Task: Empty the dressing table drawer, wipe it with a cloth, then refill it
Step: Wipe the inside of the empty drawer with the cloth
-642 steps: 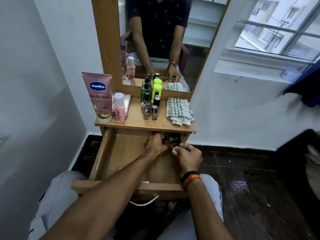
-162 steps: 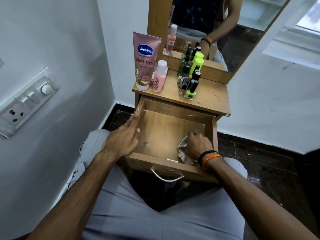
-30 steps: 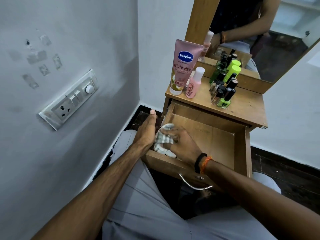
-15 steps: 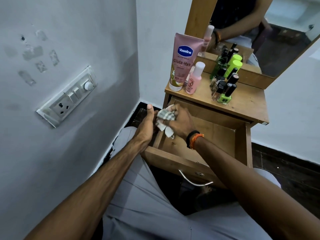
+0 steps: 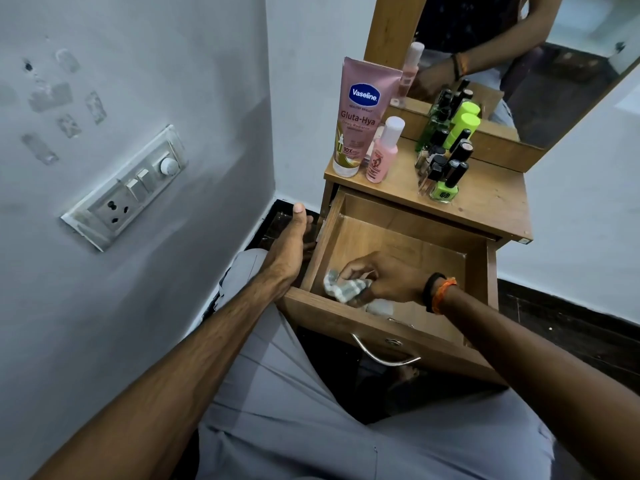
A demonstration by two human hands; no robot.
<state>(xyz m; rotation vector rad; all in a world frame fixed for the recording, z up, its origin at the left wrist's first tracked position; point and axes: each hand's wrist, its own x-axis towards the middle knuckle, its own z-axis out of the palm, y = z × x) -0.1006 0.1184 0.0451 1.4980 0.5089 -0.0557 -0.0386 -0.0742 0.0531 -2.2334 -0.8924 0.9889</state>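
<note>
Wiping: the right hand (image 5: 384,277) works inside the open drawer (image 5: 401,244), low in the middle of the frame, its fingers curled round a bunched checked cloth (image 5: 343,287).
Cloth: pressed to the drawer floor at the near left corner, close to the front panel and left wall.
Drawer: pulled well out from the table (image 5: 491,199); its wooden floor shows bare apart from the cloth – the emptying looks done, the refill not yet begun.
Right grip: closed on the cloth.
Left grip: the left hand (image 5: 289,244) lies outside the drawer's left wall, thumb straight and raised, holding nothing as far as can be seen; whether it touches the wall I cannot tell.
Table top: Vaseline tube (image 5: 356,116), pink bottle (image 5: 382,150) and a tight cluster of nail polish bottles (image 5: 441,168) stand upright just above the drawer, upper centre of frame.
Surroundings: mirror (image 5: 519,46) behind the table; switch panel (image 5: 124,188) at left.
Risk: hard strokes could jolt the table – the tall tube and crowded bottles might topple, some into the drawer.
Risk: the far corners may go unwiped.
</note>
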